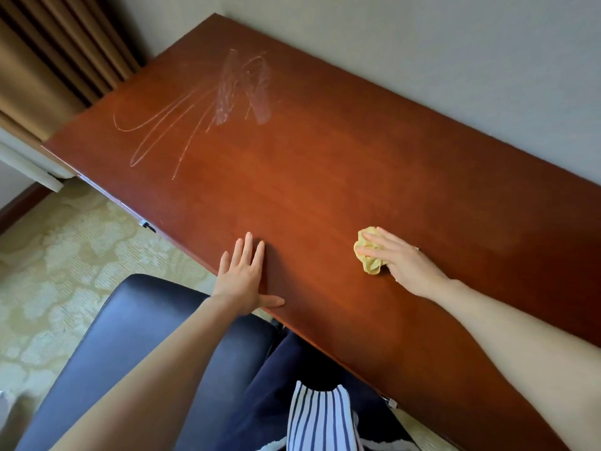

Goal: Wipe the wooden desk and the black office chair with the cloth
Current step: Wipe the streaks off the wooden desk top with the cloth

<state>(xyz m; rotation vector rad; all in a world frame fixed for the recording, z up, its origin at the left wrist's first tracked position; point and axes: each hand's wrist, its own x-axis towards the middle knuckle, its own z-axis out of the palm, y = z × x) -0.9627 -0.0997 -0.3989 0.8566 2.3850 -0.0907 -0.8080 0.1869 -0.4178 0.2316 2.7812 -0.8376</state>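
A reddish-brown wooden desk (325, 164) runs along the wall. White chalky scribbles and smears (240, 89) mark its far left part. My right hand (401, 262) presses a crumpled yellow cloth (367, 252) onto the desk near the front edge. My left hand (244, 278) lies flat on the front edge with fingers spread, holding nothing. The black office chair (130, 340) stands below the desk edge, under my left arm.
Brown curtains (55, 56) hang at the far left. A grey wall (455, 60) backs the desk. Patterned beige carpet (65, 255) covers the floor to the left. A striped blue-and-white garment (322, 418) shows at the bottom.
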